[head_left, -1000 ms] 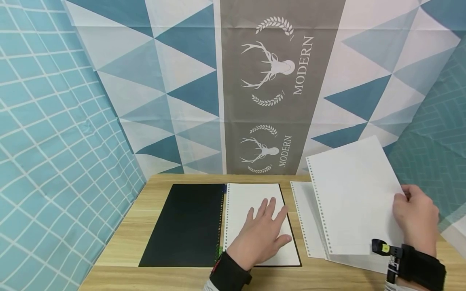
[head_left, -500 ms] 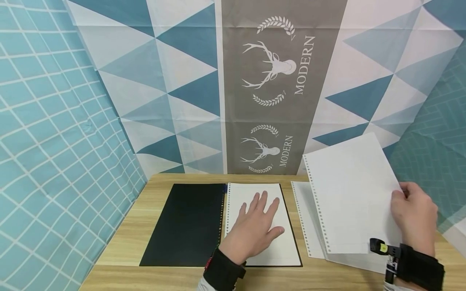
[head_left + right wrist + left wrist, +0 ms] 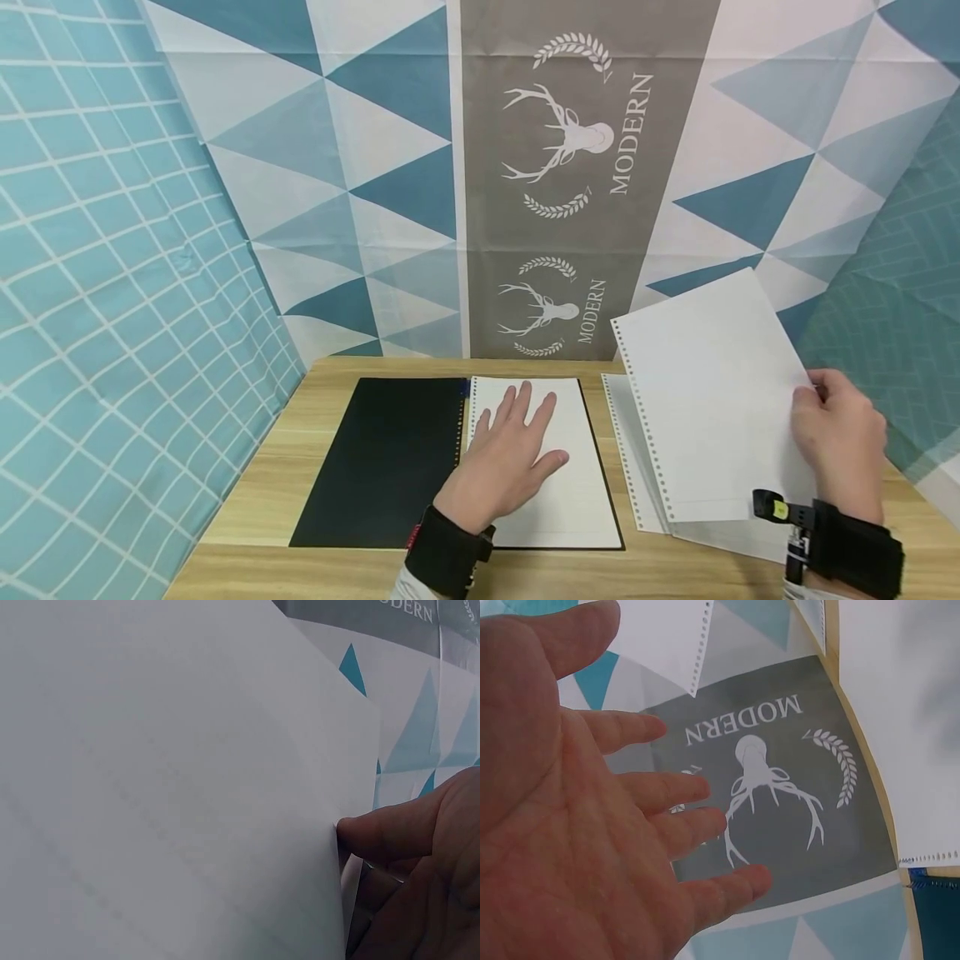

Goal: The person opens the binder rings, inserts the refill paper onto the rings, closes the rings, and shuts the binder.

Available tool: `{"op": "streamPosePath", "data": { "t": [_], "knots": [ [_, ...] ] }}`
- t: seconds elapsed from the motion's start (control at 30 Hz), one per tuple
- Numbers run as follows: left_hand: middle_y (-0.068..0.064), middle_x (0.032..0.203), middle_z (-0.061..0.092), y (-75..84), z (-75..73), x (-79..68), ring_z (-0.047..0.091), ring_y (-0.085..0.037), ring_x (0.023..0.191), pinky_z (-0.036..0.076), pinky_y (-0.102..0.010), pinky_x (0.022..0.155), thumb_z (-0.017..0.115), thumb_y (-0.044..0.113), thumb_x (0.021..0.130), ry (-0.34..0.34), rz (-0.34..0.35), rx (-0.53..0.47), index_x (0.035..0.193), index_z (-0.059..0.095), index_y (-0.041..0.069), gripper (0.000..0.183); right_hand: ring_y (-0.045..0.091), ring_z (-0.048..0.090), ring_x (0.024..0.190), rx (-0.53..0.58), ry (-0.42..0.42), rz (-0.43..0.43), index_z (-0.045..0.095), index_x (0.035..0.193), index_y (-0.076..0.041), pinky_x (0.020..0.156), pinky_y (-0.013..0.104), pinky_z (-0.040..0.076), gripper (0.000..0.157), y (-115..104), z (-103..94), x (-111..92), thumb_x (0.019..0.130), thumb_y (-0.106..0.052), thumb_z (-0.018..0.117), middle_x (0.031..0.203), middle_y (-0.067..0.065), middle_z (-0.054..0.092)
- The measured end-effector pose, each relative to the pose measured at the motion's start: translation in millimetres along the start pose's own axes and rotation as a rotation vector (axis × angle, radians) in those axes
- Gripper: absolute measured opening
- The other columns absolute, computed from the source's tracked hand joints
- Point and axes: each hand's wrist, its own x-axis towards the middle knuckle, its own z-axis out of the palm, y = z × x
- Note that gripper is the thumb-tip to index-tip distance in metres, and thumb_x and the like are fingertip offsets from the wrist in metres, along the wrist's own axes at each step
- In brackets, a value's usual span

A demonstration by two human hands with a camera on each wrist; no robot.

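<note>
An open loose-leaf binder lies on the table, its black cover [image 3: 382, 458] on the left and white punched pages [image 3: 577, 492] on the right. Over those pages is my left hand [image 3: 498, 467], fingers straight and spread, holding nothing; the left wrist view shows its bare palm [image 3: 577, 817] with a gap to the page. My right hand [image 3: 843, 442] pinches the right edge of a white punched sheet of paper [image 3: 712, 400], raised and tilted. In the right wrist view the thumb [image 3: 390, 829] presses that sheet's edge, with the other fingers partly hidden behind it.
More white punched paper [image 3: 622, 450] lies on the wooden table [image 3: 247, 508] under the raised sheet, right of the binder. A patterned backdrop [image 3: 555, 167] rises behind the table, and a blue checked cloth [image 3: 112, 275] hangs at the left.
My left hand has drifted left across the binder's white pages, fingers still spread. The right hand has shifted slightly left with the raised sheet. The binder has stayed put.
</note>
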Motion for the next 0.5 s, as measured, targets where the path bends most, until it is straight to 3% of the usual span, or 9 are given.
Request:
{"op": "streamPosePath", "data": {
  "t": [0.23, 0.5],
  "knots": [
    [-0.017, 0.168, 0.025, -5.7, -4.5, -2.0, 0.023, -0.035, 0.157, 0.033, -0.064, 0.117, 0.050, 0.051, 0.104, 0.014, -0.008, -0.016, 0.161, 0.030, 0.021, 0.068, 0.049, 0.046, 0.110, 0.008, -0.008, 0.001, 0.042, 0.150, 0.006, 0.074, 0.051, 0.041, 0.052, -5.0, 0.4, -2.2, 0.107, -0.023, 0.035, 0.138, 0.035, 0.050],
    [-0.018, 0.169, 0.024, -11.3, -8.0, -3.4, 0.020, -0.036, 0.158, 0.032, -0.065, 0.117, 0.050, 0.051, 0.104, 0.029, -0.022, -0.042, 0.161, 0.030, 0.020, 0.068, 0.047, 0.049, 0.107, 0.013, -0.013, -0.032, 0.044, 0.149, 0.003, 0.069, 0.041, 0.038, 0.052, -8.5, 2.9, -5.5, 0.107, -0.025, 0.037, 0.135, 0.033, 0.053]
  ]
}}
